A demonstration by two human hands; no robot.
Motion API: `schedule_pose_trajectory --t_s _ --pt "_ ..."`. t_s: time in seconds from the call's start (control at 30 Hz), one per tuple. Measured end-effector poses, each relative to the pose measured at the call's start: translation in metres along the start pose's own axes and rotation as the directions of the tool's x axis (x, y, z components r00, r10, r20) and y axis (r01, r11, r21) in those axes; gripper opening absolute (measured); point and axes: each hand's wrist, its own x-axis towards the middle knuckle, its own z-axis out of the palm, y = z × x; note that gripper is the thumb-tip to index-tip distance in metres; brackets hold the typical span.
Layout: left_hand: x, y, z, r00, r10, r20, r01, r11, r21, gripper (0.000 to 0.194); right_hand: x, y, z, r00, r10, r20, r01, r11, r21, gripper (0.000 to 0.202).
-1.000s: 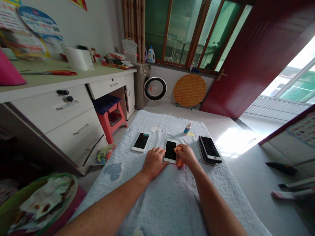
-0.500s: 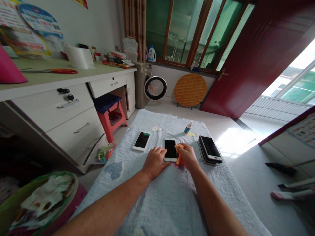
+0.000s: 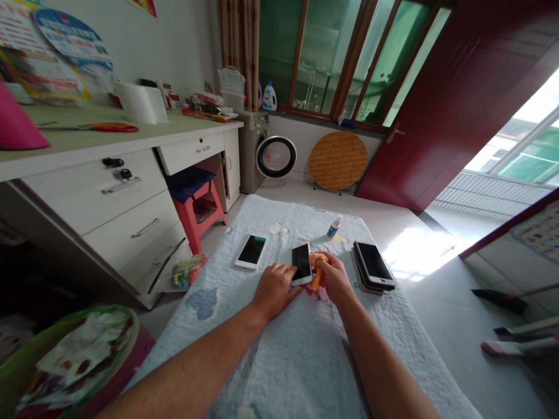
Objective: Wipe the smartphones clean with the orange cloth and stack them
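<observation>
A white smartphone (image 3: 300, 262) with a dark screen is tilted, its right edge raised off the cloth-covered table. My left hand (image 3: 276, 288) grips it by the lower left side, fingers on the screen edge and thumb near the bottom. At the phone's right edge, my right hand (image 3: 335, 276) pinches a bunched orange cloth (image 3: 318, 273) against or close to that edge. A second white smartphone (image 3: 251, 251) lies flat to the left. On the right rests a stack of phones (image 3: 373, 263), and a small spray bottle (image 3: 334, 227) stands behind.
The light blue quilted cloth (image 3: 262, 361) covers the table. A bin with waste (image 3: 135, 331) stands at the lower left. Beyond are a desk with drawers (image 3: 131, 203), a red stool (image 3: 196, 203), a washing machine (image 3: 251, 154) and a round wooden tabletop (image 3: 338, 160).
The phone in my left hand has gone from flat to tilted, its right side lifted. My right hand has shifted the orange cloth from the screen's right side to the phone's edge.
</observation>
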Motion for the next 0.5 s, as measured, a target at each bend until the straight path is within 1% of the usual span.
schedule_pose_trajectory --t_s 0.13,0.23,0.33,0.4,0.43,0.5 --pt "0.000 0.000 0.000 1.000 0.011 -0.020 -0.011 1.000 0.010 0.042 -0.001 -0.001 0.000 0.999 -0.032 0.032 0.032 0.999 0.002 0.027" --pt "-0.001 0.001 -0.002 1.000 0.011 -0.030 -0.010 1.000 0.023 0.037 -0.002 -0.002 0.001 0.997 -0.053 0.064 0.052 0.999 0.007 0.028" --pt "-0.002 0.003 -0.004 1.000 0.002 -0.027 -0.001 1.000 0.026 0.027 -0.005 -0.004 0.005 0.990 -0.057 0.131 0.053 0.998 0.034 0.032" --pt "-0.002 0.002 -0.004 0.999 -0.018 -0.028 0.018 1.000 0.003 0.023 -0.007 -0.005 0.009 0.980 -0.056 0.189 0.050 0.998 0.039 0.034" --pt "-0.002 0.002 -0.004 0.998 -0.043 -0.035 0.043 0.999 -0.016 0.025 -0.008 -0.005 0.011 0.976 -0.054 0.213 0.049 0.998 0.028 0.034" --pt "-0.001 0.001 -0.001 0.992 -0.115 -0.056 0.111 0.991 -0.069 0.036 -0.010 -0.005 0.014 0.968 -0.044 0.247 0.050 0.999 -0.021 0.034"
